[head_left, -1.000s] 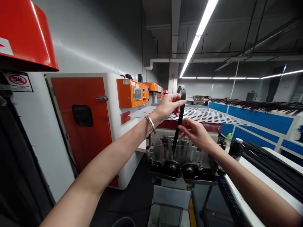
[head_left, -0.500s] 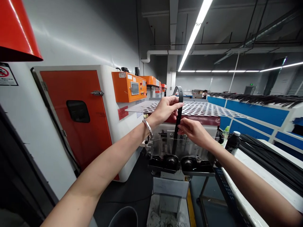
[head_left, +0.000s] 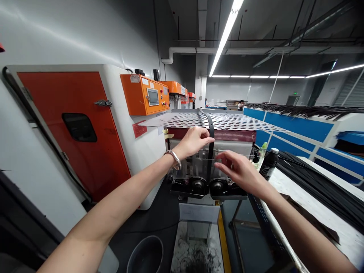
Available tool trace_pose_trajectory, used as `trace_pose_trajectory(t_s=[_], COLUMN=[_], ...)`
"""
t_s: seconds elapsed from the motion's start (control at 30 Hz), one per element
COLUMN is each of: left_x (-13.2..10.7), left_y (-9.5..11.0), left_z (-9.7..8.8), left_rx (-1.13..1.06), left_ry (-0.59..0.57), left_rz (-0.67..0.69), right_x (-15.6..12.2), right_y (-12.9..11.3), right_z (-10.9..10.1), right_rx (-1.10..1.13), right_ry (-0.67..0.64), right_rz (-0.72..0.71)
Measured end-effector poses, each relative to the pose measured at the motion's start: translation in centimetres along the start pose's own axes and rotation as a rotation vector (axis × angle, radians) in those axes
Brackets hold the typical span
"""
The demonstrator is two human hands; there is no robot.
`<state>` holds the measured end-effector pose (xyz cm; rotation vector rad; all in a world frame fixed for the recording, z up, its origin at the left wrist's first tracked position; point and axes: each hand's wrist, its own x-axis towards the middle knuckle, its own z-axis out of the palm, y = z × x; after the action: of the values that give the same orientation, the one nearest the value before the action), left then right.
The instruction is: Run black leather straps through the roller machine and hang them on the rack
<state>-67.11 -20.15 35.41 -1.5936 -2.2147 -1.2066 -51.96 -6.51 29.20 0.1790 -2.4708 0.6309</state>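
Black strap (head_left: 211, 140) stands near-vertical at the machine's centre, its top looping over the far part of the holed metal plate (head_left: 227, 121). Its lower length drops behind the clear guard (head_left: 196, 167) toward the gap btwn the 2 black rollers (head_left: 207, 187). As things lie, the lower part is already down at the rollers, the top part isn't, and the stack of black strips (head_left: 321, 185) on the white bench (head_left: 313, 206) at right is untouched by either hand.

From here, L hand (head_left: 195, 142) is curled, fingers narrow, tips at the strap's near edge; can't tell if it's pinching or only touching. R hand (head_left: 239, 170) is just right of the strap, apart from it, fingers spread wide and holding nothing. Metal bracelet (head_left: 173, 159) on the L wrist.

Around: orange control box (head_left: 145, 94) on the white cabinet at left, dark bottle (head_left: 269, 163) and green-capped bottle (head_left: 261, 155) far right of the guard, gray bin (head_left: 146, 256) near the floor, tray w/ black scraps (head_left: 196, 254) below the rollers.

Hard to see: glare on the guard blurs the strap's bottom end, so can't confirm it's in the nip. Roller drive is hidden, too.
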Motion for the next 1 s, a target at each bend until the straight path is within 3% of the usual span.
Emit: trace_pose_trajectory(t_s=[0.13,0.27,0.4,0.5,0.63,0.73,0.87,1.0], left_x=[-1.9,-7.5,-15.7,-22.0,-29.0,-32.3,-33.8,-33.1], left_y=[-0.1,0.6,0.1,-1.3,-3.4,-4.2,-4.7,-5.3], left_z=[1.2,2.0,5.3,9.7,14.9,16.7,17.5,18.2], left_rx=[0.116,0.010,-0.250,-0.455,-0.599,-0.617,-0.586,-0.583], left_ry=[0.083,0.135,0.059,-0.018,-0.044,-0.012,-0.006,0.004], left_rz=[-0.028,-0.146,-0.469,-0.721,-0.934,-1.021,-1.068,-1.119], right_x=[-5.1,-10.3,-13.1,-13.0,-12.0,-11.8,-12.8,-15.0], right_y=[0.7,5.3,10.0,11.8,12.4,12.1,11.5,10.8], right_z=[2.4,9.5,17.2,20.6,21.9,21.8,21.7,22.1], right_rx=[0.239,0.312,0.522,0.637,0.592,0.562,0.559,0.640], right_ry=[-0.236,-0.384,-0.234,-0.113,-0.098,-0.129,-0.191,-0.311], right_rz=[0.138,0.321,0.509,0.625,0.676,0.635,0.578,0.626])
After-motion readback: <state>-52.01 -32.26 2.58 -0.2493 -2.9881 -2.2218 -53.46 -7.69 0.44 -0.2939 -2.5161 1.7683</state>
